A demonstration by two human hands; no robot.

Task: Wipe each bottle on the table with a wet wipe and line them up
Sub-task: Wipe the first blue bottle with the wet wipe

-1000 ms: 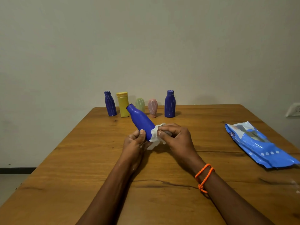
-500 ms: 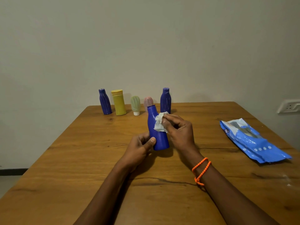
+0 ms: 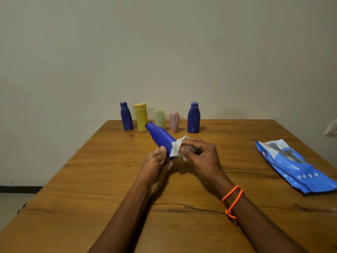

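1. The left hand point(image 3: 156, 161) grips a bright blue bottle point(image 3: 160, 137) near its base, thumb on top, holding it above the wooden table point(image 3: 91, 179).
2. The bottle is tilted, its cap end pointing toward 11 o'clock and its base toward the person.
3. The right hand point(image 3: 200, 154) is closed around a crumpled white wet wipe point(image 3: 177, 147), pressing it against the bottle's base end.
4. An orange beaded bracelet point(image 3: 232, 200) circles the right wrist.
5. At 12 o'clock, along the table's far edge, five bottles stand upright in a row: a dark blue bottle point(image 3: 126, 115), a yellow bottle point(image 3: 140, 117), a small green bottle point(image 3: 160, 119), a small pink bottle point(image 3: 174, 121), and another dark blue bottle point(image 3: 193, 117).
6. At 3 o'clock, well apart from the hands, a blue wet wipe pack point(image 3: 295, 167) lies flat on the table.
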